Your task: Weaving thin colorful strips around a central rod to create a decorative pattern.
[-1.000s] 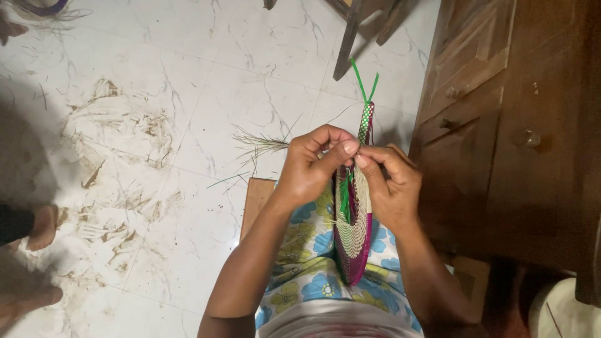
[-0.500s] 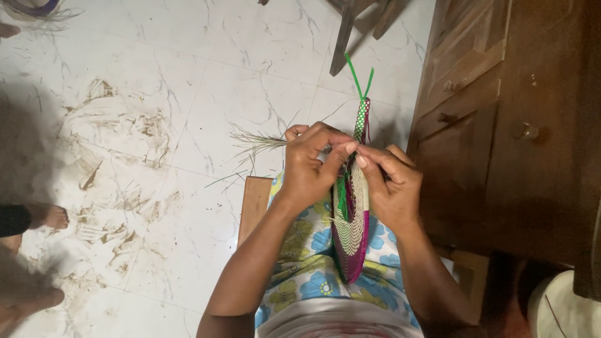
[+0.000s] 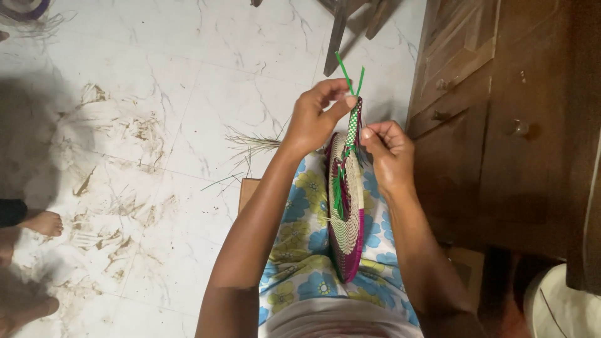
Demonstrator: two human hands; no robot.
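A round woven mat [image 3: 349,213], cream with a magenta rim and green strands, stands on edge on my lap. A narrow green-and-white plaited strip [image 3: 355,122] rises from its top and ends in two loose green strands [image 3: 348,72]. My left hand [image 3: 317,119] pinches the top of the plaited strip between thumb and fingers. My right hand [image 3: 387,150] grips the mat's upper right edge just beside the strip's base.
A dark wooden cabinet [image 3: 501,112] with drawers and knobs stands close on the right. Chair legs [image 3: 338,31] are ahead. The white marble floor [image 3: 188,75] carries dry fibre scraps [image 3: 113,131] and a fibre bundle [image 3: 253,143]. Another person's bare feet [image 3: 31,225] show at left.
My left hand has slid up from the mat's top edge to the tip of the plaited strip. The right hand stays at the mat's edge. The view has shifted slightly.
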